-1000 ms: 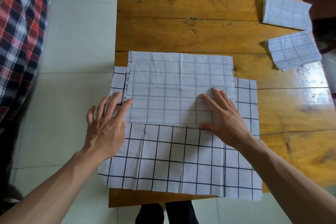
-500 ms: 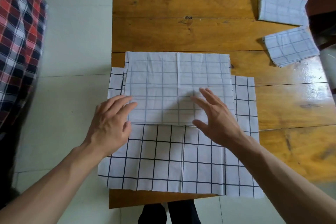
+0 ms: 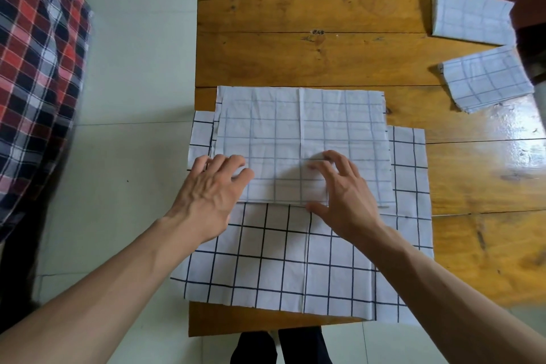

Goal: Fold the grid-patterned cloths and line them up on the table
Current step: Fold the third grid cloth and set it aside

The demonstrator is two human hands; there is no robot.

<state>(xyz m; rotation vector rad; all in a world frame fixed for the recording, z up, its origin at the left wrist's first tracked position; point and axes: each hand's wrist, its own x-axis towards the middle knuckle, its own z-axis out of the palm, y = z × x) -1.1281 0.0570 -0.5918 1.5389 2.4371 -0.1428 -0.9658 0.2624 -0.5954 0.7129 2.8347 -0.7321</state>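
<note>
Both forearms reach in from the bottom of the view and converge on the near part of a wooden bench (image 3: 295, 53). The left hand (image 3: 211, 195) lies palm down with its wrist slightly raised, its fingers bent at the knuckles so the tips sit at the left near corner of the half-folded cloth (image 3: 301, 139); whether the tips pinch the edge or only press on it cannot be told. The right hand (image 3: 344, 192) is arched, fingers spread and curved with their tips resting on the cloth's near middle, while the thumb lies along the near edge of that folded layer. It does not plainly grip anything.

The half-folded cloth, pale side up with faint grid lines, lies across the far part of a flat unfolded cloth (image 3: 295, 260) with bold dark grid lines, which spreads over the near end of the bench and hangs a little past its left and near edges. Two folded cloths are at the far right of the bench: one folded cloth (image 3: 472, 16) by the far corner and a second folded cloth (image 3: 487, 78) just nearer, tilted, the two close together. A plaid fabric (image 3: 38, 68) in red, black and white fills the left edge of the view, above a pale tiled floor (image 3: 133, 53).
</note>
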